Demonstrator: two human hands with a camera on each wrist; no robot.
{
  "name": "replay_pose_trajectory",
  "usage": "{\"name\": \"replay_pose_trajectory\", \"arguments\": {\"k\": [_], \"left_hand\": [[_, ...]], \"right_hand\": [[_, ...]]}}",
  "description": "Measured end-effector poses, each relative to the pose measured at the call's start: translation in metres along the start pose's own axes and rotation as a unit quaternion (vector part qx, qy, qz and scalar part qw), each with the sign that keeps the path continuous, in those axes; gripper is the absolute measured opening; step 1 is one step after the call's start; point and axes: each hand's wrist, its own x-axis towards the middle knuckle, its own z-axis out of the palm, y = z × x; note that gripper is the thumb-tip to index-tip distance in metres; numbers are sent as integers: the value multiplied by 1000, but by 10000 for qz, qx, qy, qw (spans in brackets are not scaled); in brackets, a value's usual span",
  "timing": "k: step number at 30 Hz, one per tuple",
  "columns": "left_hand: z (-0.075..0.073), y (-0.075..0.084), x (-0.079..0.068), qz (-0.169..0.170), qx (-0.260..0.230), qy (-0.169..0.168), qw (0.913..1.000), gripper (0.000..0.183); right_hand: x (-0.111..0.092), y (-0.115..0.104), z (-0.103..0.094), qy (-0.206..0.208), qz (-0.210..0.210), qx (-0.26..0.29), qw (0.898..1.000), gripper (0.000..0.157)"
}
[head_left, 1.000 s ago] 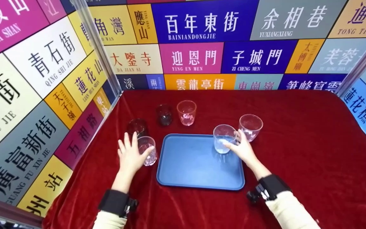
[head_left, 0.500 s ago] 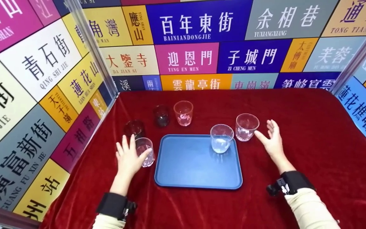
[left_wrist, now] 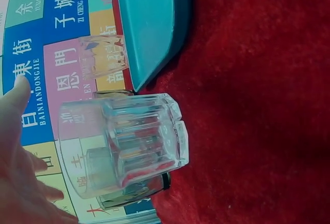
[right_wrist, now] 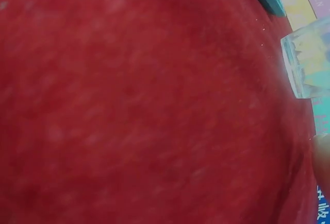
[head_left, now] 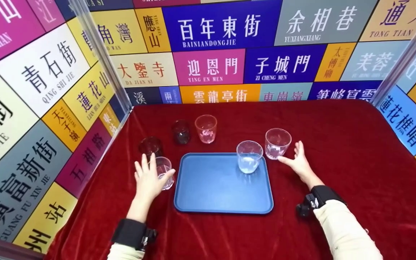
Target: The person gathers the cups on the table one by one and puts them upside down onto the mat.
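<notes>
My left hand [head_left: 147,181], fingers spread, hovers at a clear fluted glass [head_left: 166,173] left of the tray; in the left wrist view a gap shows between the fingers and that glass [left_wrist: 124,144]. On the right, my right hand [head_left: 299,164] is spread beside another clear glass [head_left: 277,144], thumb close to its lower side. A third clear glass [head_left: 249,157] stands upright on the back right corner of the blue tray [head_left: 222,187]. The right wrist view catches only the base of a glass [right_wrist: 307,64] and a bit of finger [right_wrist: 322,162].
Behind the left hand is a dark reddish glass [head_left: 151,146]. Farther back stand a small dark glass [head_left: 181,132] and a pink-orange glass [head_left: 206,129]. Red velvet cloth [head_left: 226,234] covers the table, with sign-printed panels [head_left: 208,66] behind and at the sides.
My right hand let go of the glass on the tray, swung out to the right, then came in beside the right-hand glass. The left hand stays nearly still; the head view shifted slightly.
</notes>
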Motion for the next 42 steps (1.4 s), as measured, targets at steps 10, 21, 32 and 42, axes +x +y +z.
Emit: {"name": "replay_pose_trajectory", "arguments": {"k": [10,21,32,42], "left_hand": [[-1,-4,-3,118,-112,-289,9995,88],[-3,-5,-5,172,-93,-101,9998,85],[-7,-6,-10,269,-41,60,9996,83],[-6,8,-11,645,-160,246,9975,79]], "right_hand": [[5,-35,15,-89,-251,24,9996,98],[22,-17,16,183,-546,-219,9981,99],[13,-41,33,1240,-2043,-991,9660,86],[-10,-51,74,-188,-2363,-912,9672,75]]}}
